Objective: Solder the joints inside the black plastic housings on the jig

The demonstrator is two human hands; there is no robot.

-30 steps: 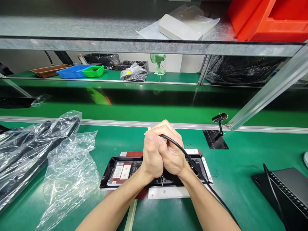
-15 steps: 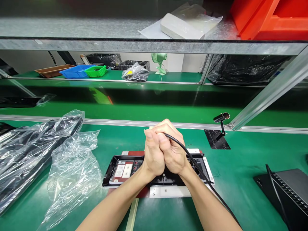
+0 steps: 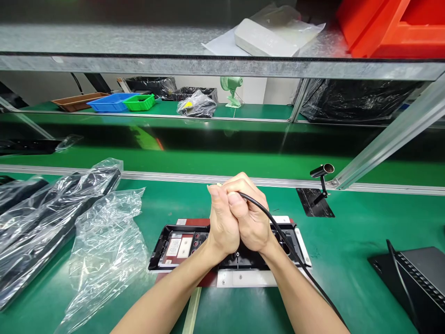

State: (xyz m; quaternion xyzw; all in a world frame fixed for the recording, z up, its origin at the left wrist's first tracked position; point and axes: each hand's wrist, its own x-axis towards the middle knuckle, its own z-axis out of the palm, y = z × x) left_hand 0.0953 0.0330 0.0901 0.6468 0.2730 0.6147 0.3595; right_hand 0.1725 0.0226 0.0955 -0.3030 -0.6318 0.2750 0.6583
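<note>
My left hand (image 3: 222, 227) and my right hand (image 3: 251, 215) are pressed together above a black tray-like housing (image 3: 162, 246), fingers closed. A black cable (image 3: 283, 234) comes out at my right thumb and runs down over my right forearm side. At the top of my left fingers shows a small pale yellow bit, too small to name. What lies between my palms is hidden. The housing rests on a dark red and white fixture (image 3: 252, 278), and my hands cover its middle.
Clear plastic bags (image 3: 107, 241) and bagged long black parts (image 3: 62, 204) lie on the left. A black stand with a tube holder (image 3: 321, 171) is back right. A black device (image 3: 413, 278) sits at the right. A metal shelf (image 3: 167, 64) crosses overhead.
My hands stay pressed together in almost the same pose above the housing. The whole view has shifted very slightly to the right; nothing has been let go.
</note>
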